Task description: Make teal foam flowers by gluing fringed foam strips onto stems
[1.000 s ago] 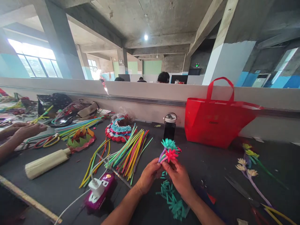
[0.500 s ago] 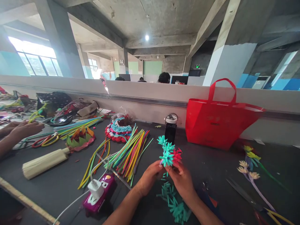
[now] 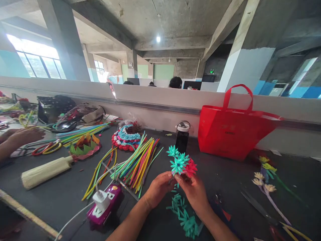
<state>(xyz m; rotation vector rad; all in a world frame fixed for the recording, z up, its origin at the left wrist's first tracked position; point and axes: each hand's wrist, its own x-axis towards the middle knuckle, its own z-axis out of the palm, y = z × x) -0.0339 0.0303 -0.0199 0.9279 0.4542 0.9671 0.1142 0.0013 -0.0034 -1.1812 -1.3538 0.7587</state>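
Both hands hold a small bunch of pipe-cleaner flowers, teal blooms with a red one at the right, raised just above the dark table. My left hand pinches the stems from the left. My right hand grips them from the right, fingers closed under the red bloom. Below the hands lie teal pipe-cleaner scraps. A bundle of coloured pipe cleaners fans out left of the hands.
A purple device with a white plug lies front left. A red tote bag and a black bottle stand behind. Finished flowers lie at the right, a straw brush left. Another person's hand works at far left.
The flower bunch has been turned in my hands: the teal blooms now face me and the red one has swung to the right. The other person's hand shifted slightly left.
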